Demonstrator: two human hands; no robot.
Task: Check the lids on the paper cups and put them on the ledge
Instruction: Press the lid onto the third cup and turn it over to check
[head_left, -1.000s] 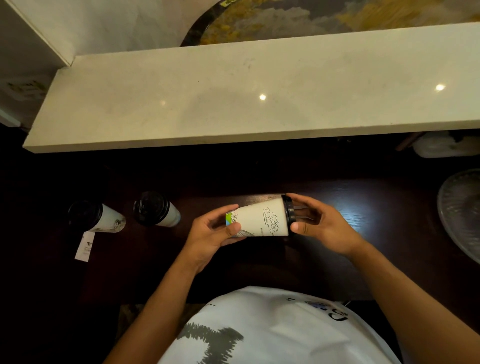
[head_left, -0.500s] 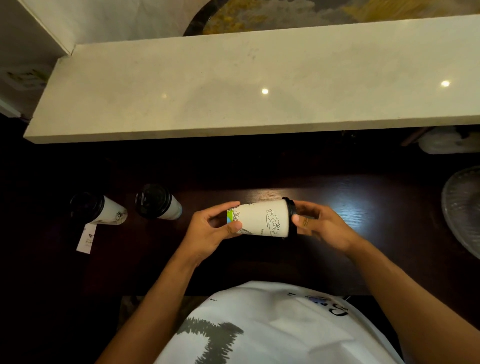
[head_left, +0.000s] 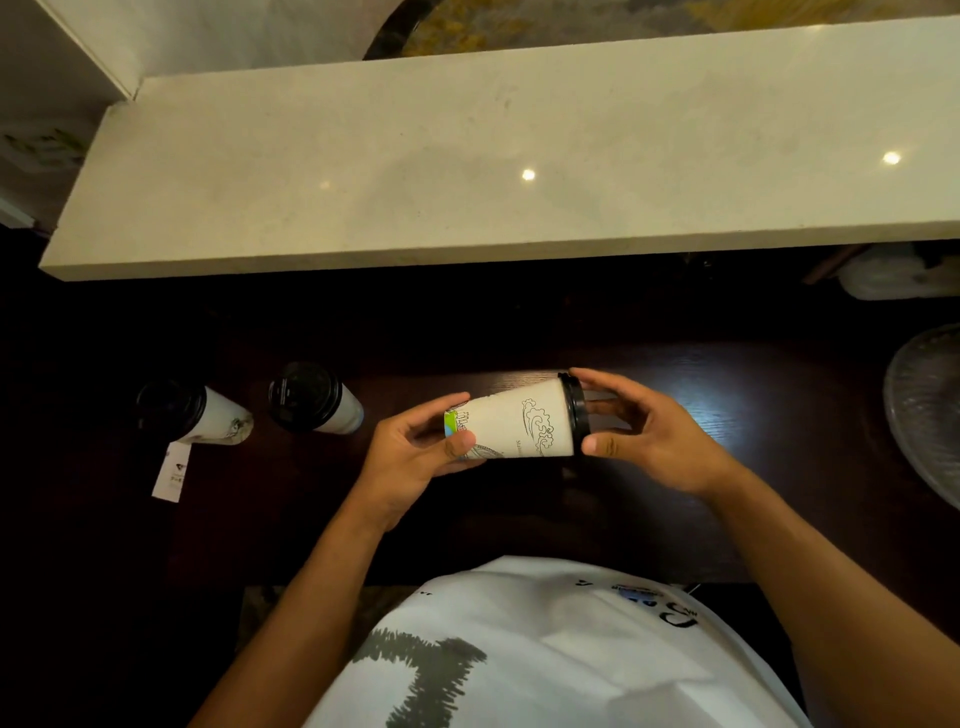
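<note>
A white paper cup with a wave drawing lies on its side in the air above the dark counter. My left hand grips its base end. My right hand has its fingers and thumb curled round the black lid at the cup's right end. Two more lidded paper cups stand on the counter to the left: one nearer the middle and one further left with a paper tag. The pale stone ledge runs across the back, bare.
The dark wooden counter lies below the ledge. A round glass dish sits at the right edge. A pale plastic container is tucked under the ledge at the right. My white shirt fills the bottom of the view.
The cup stays held sideways between both hands. My right hand's fingers have shifted on the lid, with the thumb now at its lower rim.
</note>
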